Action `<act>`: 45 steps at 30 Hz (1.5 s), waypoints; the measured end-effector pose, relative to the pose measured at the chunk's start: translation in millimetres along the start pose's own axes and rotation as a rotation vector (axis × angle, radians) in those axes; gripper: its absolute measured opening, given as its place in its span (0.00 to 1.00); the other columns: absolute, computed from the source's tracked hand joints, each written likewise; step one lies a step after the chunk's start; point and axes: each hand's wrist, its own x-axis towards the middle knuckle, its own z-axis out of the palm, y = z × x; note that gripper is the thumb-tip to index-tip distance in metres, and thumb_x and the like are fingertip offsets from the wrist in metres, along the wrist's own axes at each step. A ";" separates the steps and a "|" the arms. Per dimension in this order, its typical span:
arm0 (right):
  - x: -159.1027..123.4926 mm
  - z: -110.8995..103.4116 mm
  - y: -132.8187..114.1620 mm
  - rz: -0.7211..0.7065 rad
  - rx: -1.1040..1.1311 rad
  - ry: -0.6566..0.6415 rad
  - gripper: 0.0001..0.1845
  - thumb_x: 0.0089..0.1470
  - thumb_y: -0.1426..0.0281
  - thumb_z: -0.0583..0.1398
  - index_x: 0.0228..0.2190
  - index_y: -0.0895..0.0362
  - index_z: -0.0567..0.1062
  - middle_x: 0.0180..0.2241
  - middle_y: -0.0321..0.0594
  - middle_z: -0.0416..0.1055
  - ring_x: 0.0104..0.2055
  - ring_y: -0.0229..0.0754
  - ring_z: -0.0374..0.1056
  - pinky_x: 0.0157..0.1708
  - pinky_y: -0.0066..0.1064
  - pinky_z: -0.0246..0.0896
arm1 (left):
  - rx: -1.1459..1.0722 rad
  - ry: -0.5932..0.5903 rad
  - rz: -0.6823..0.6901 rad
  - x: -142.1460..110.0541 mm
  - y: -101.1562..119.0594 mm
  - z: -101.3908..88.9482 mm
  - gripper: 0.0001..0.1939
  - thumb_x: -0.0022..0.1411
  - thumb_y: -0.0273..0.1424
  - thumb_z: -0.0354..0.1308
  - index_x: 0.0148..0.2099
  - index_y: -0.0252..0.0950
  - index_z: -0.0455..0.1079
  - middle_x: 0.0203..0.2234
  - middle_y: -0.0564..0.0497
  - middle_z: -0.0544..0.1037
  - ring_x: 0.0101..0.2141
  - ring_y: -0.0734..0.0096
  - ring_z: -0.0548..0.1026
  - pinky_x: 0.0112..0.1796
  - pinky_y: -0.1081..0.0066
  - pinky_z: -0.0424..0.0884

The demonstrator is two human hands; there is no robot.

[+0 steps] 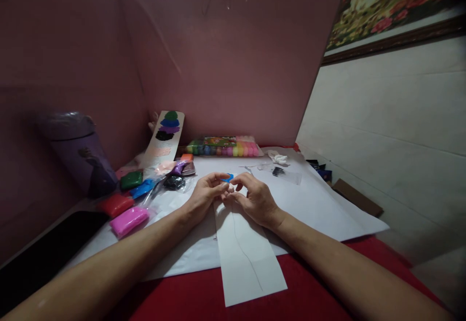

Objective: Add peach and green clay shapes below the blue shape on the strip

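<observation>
My left hand (209,192) and my right hand (255,197) meet at the middle, fingertips pinched around a small pale pinkish lump (230,188), which looks like modelling clay. The fingers hide most of it. Just behind the fingertips shows a bright blue piece (228,178); whether a hand touches it I cannot tell. Beneath both hands lies a white card strip (251,258) with a thin, curved dark line running down it. Its near end reaches over the edge of the white sheet (174,258).
Left of my hands lie several bagged clay packs, among them pink (129,221), red (115,205) and green (131,180). A colour-swatch card (147,158) leans behind them, near a purple tumbler (82,160). A multicoloured clay pack (222,147) rests against the pink panel (225,68).
</observation>
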 end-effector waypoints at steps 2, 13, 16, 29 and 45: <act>0.1 -0.5 -0.8 -0.006 0.011 -0.003 0.04 0.52 0.72 0.61 0.33 0.55 0.71 0.33 0.37 0.69 0.32 0.38 0.66 0.31 0.29 0.59 | -0.003 0.003 -0.005 -0.2 0.7 0.6 0.21 0.46 0.33 0.69 0.41 0.30 0.69 0.26 0.48 0.77 0.23 0.75 0.73 0.26 0.76 0.70; -0.2 0.0 -0.5 0.005 0.014 0.005 0.07 0.51 0.72 0.62 0.34 0.54 0.71 0.33 0.37 0.69 0.32 0.39 0.66 0.31 0.29 0.59 | -0.011 -0.008 -0.008 -1.3 0.1 0.9 0.21 0.45 0.34 0.69 0.41 0.31 0.69 0.27 0.48 0.78 0.25 0.72 0.75 0.27 0.74 0.70; 0.0 -0.7 -1.1 -0.012 0.024 0.008 0.03 0.52 0.73 0.61 0.32 0.54 0.71 0.33 0.37 0.69 0.33 0.39 0.66 0.33 0.29 0.59 | 0.007 -0.009 0.002 -0.7 -0.4 1.2 0.21 0.47 0.36 0.68 0.40 0.30 0.69 0.27 0.47 0.78 0.24 0.72 0.75 0.25 0.74 0.70; -0.6 0.2 -0.6 -0.006 0.014 0.012 0.02 0.52 0.72 0.60 0.31 0.55 0.71 0.32 0.37 0.69 0.32 0.38 0.66 0.32 0.29 0.59 | 0.018 -0.019 0.013 -1.0 -0.1 1.2 0.20 0.48 0.35 0.67 0.40 0.30 0.68 0.25 0.50 0.76 0.22 0.74 0.73 0.24 0.74 0.69; -0.4 0.3 -0.5 -0.010 0.018 -0.016 0.08 0.51 0.69 0.63 0.35 0.54 0.71 0.34 0.37 0.69 0.33 0.39 0.66 0.32 0.30 0.59 | 0.004 -0.007 0.016 0.1 -0.5 0.9 0.20 0.48 0.36 0.67 0.40 0.31 0.68 0.22 0.51 0.76 0.21 0.74 0.73 0.24 0.74 0.69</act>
